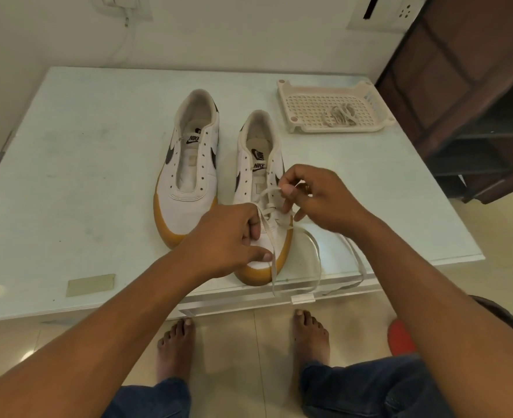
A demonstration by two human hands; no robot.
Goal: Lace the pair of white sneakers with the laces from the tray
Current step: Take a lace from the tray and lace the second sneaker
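Two white sneakers with tan soles stand side by side on the table. The left sneaker [189, 164] has bare eyelets. The right sneaker [259, 164] has a cream lace [314, 257] threaded through its lowest eyelets, its loose ends trailing over the table's front edge. My left hand [228, 239] rests on the right sneaker's toe, fingers curled, thumb pressed on the toe cap beside one lace strand. My right hand [318, 197] pinches the lace over the eyelets. A second bundled lace [339, 115] lies in the cream perforated tray [294, 95] at the back right.
The pale glass-topped table [83, 176] carries a strip of tape [90, 284] near its front edge. A dark wooden shelf unit [475, 101] stands to the right. My bare feet are on the tiled floor below, with a red object [400, 339] at the right.
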